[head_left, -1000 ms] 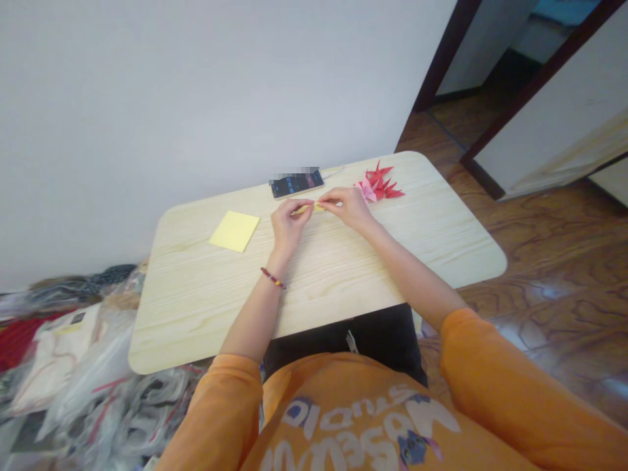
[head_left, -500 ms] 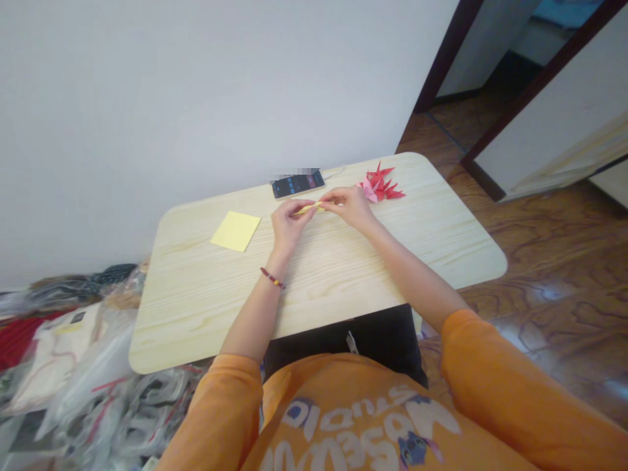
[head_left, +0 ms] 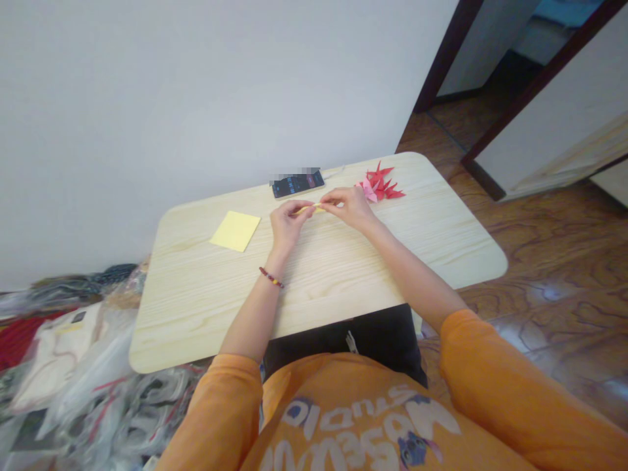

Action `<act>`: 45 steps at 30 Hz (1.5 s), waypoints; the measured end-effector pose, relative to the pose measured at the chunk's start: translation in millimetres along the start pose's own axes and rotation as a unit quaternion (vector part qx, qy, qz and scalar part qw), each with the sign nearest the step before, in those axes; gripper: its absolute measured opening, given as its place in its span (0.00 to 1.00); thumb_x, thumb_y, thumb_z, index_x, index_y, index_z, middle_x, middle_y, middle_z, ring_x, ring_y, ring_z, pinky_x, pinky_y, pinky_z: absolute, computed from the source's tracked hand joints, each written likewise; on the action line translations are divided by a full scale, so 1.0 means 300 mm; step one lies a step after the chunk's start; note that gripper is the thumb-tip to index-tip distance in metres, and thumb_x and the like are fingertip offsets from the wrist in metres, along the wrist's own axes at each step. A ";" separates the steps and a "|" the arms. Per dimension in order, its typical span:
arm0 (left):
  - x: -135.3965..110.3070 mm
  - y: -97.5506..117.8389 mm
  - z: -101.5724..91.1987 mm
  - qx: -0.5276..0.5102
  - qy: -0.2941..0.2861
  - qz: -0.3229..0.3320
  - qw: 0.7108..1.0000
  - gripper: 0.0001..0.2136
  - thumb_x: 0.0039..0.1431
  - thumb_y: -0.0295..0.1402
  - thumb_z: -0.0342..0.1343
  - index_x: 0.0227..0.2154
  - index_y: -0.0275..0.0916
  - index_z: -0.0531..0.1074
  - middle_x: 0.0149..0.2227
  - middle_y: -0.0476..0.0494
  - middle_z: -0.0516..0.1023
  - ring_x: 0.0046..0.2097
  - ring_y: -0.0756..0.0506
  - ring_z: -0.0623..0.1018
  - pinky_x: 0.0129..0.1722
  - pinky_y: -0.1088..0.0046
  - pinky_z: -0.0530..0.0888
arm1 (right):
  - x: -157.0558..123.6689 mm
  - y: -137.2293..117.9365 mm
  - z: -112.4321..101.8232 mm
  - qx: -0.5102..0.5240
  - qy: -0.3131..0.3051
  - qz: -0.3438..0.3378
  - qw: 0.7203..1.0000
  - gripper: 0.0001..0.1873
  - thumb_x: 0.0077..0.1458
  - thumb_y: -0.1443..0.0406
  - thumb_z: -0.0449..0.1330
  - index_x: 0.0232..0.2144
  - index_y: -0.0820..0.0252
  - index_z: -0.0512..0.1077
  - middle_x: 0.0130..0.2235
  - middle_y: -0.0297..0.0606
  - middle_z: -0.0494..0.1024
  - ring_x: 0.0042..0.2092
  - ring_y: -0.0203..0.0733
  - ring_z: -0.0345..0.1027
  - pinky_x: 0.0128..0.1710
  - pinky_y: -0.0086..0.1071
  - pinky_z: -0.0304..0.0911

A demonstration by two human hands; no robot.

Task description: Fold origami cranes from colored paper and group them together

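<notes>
Our two hands (head_left: 287, 224) (head_left: 354, 206), fingertips closed, pinch one folded yellow paper (head_left: 318, 209). Nearby we count one black-screened rectangular phone (head_left: 299, 185).

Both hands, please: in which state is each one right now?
Left hand: closed, pinching the narrow yellow piece.
Right hand: closed, pinching the same piece from the other side.

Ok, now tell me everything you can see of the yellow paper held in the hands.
The yellow paper shows as a small, narrow, pale piece, apparently folded. It runs roughly crosswise, pinched by the left hand and the right hand, on the near side of the phone. The hands hide much of it, so its full shape, and whether it touches the table, cannot be told.
</notes>
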State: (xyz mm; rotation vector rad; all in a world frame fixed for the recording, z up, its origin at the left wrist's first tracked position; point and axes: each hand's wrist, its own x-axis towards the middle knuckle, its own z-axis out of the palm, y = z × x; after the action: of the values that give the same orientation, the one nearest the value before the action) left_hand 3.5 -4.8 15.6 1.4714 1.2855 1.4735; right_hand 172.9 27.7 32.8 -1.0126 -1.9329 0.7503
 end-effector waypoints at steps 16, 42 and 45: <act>-0.006 0.009 0.008 0.000 0.014 -0.002 1.000 0.08 0.44 0.35 0.66 0.26 0.37 0.76 0.28 0.46 0.78 0.31 0.48 0.77 0.33 0.73 0.73 | -0.005 -0.007 0.001 0.013 0.011 -0.045 0.999 0.07 0.50 0.62 0.62 0.27 0.59 0.78 0.31 0.39 0.79 0.32 0.39 0.71 0.35 0.33 0.67; -0.005 -0.004 -0.002 0.004 0.002 0.038 0.999 0.10 0.46 0.37 0.65 0.33 0.40 0.79 0.35 0.44 0.79 0.36 0.48 0.77 0.35 0.72 0.75 | 0.015 0.022 -0.001 0.204 -0.009 0.101 0.974 0.12 0.37 0.60 0.68 0.23 0.63 0.74 0.22 0.35 0.74 0.24 0.33 0.66 0.25 0.29 0.66; -0.006 -0.003 -0.002 0.001 0.005 0.030 1.000 0.09 0.46 0.37 0.65 0.31 0.39 0.80 0.33 0.44 0.79 0.33 0.49 0.77 0.35 0.73 0.75 | 0.015 0.018 -0.003 0.204 -0.014 0.103 0.973 0.13 0.37 0.59 0.68 0.23 0.63 0.74 0.22 0.35 0.74 0.24 0.33 0.66 0.24 0.29 0.65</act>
State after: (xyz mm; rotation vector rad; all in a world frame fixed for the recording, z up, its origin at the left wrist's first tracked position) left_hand 3.0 -6.4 14.1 1.5179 1.2592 1.5215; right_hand 174.3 34.4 30.7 -0.9532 -1.6157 1.2277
